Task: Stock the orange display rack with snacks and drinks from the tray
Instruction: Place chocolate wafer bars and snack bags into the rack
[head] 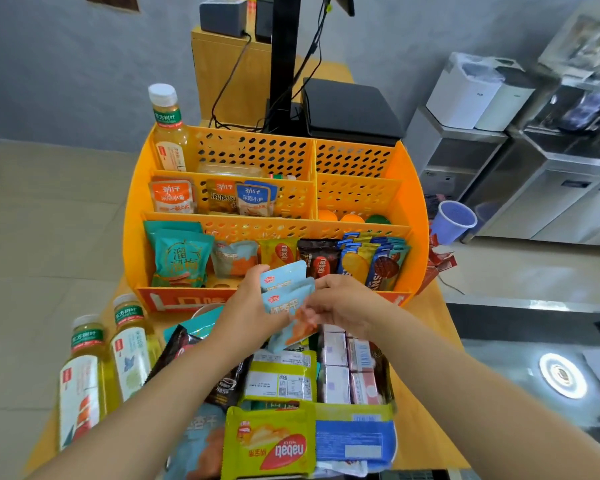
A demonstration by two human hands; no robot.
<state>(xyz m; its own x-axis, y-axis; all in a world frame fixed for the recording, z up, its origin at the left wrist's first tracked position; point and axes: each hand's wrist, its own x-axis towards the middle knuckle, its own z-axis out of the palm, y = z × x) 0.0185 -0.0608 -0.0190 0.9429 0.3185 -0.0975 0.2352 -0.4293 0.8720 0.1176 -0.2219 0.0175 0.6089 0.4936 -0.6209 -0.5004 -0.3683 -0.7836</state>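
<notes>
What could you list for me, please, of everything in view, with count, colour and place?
display rack: one, orange, centre of the table
tea bottle: one, yellow-green, rack's back-left compartment
tea bottles: two, yellow-green, left of the tray
fish snack packets: several, orange and blue, middle-left tier
wafer packs: many, mixed colours, front tier
light blue pouches: two, held before the rack
paper cup: one, purple, right of the rack
left hand: grips the pouches
right hand: pinches the lower pouch

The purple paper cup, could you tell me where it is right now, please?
In the head view the purple paper cup stands tilted on the right, just outside the orange display rack at its right wall, above some red sachets.
</notes>
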